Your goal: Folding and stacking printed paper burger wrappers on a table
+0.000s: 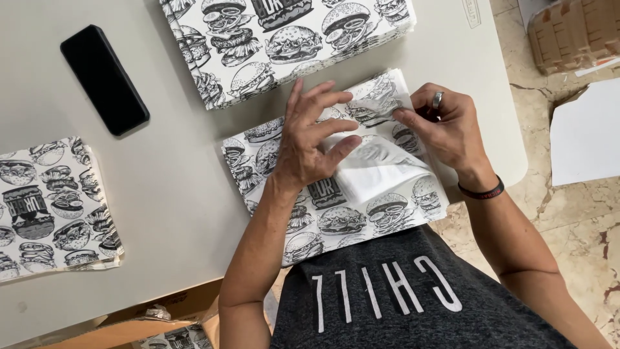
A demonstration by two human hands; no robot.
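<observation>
A pale grey bench [161, 194] filled most of the view, set over a marbled stone floor [575, 213]. Across its far edge lay a large stack of burger-printed paper sheets [284, 39]. A second pile of the same printed sheets [51, 207] sat at the near left corner. Between the hands, at the bench's near edge, lay the burger-printed paper sheet [336, 220] being handled, its top layer curled back to show the plain white underside. The left hand [310, 142] rested on this sheet with fingers spread and released, their tips pressing the paper flat. The right hand [445, 126] pinched the sheet's folded far corner between thumb and fingers. A black phone [103, 79] lay face down, well apart to the left. A silver ring [438, 99] showed on the right hand, a dark wristband [481, 192] below it.
</observation>
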